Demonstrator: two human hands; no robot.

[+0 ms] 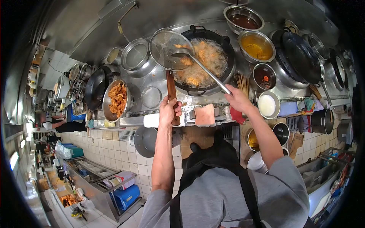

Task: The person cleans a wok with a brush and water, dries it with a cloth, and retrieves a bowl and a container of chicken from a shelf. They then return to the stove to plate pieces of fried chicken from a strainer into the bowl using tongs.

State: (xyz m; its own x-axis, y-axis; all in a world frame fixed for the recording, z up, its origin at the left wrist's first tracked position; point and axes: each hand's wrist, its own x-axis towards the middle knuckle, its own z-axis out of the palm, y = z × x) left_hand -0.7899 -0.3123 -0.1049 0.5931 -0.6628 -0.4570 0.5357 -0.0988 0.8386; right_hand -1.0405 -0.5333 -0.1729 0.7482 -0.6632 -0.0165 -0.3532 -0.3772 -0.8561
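Note:
My left hand (168, 111) is wrapped round the wooden handle of a round wire mesh strainer (161, 49), which hangs over the left rim of a large black wok (231, 57). Pale oil bubbles hard in the wok, and golden-brown fried pieces (203, 57) float in it. A few pieces show at the strainer's right side, beside the ladle bowl. My right hand (239, 99) grips the end of a long metal ladle (209, 72), its bowl overlapping the strainer's right part in this view.
A steel bowl of browned fried pieces (116, 99) stands left. Right of the wok are a bowl of yellow liquid (257, 46), a bowl of dark liquid (244, 21), a bowl of white liquid (268, 105) and a bamboo brush (242, 84). Another person (62, 123) stands far left.

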